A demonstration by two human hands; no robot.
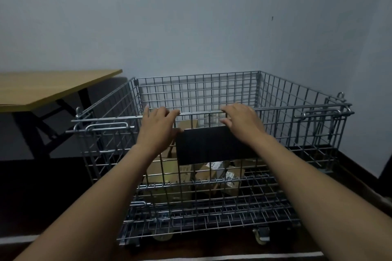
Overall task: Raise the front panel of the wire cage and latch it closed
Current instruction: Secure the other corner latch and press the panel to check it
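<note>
Two bare forearms extend from the bottom corners, no sleeves, gloves, watch or rings visible; the left hand (158, 125) and right hand (240, 119) show short, unpainted nails in dim light.

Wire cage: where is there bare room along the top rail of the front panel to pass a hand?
On the front panel's top rail, bare stretches lie between the left hand and right hand, and from each hand outward. The ends are crowded by the left latch and right latch. Cardboard boxes fill the cage floor.
</note>
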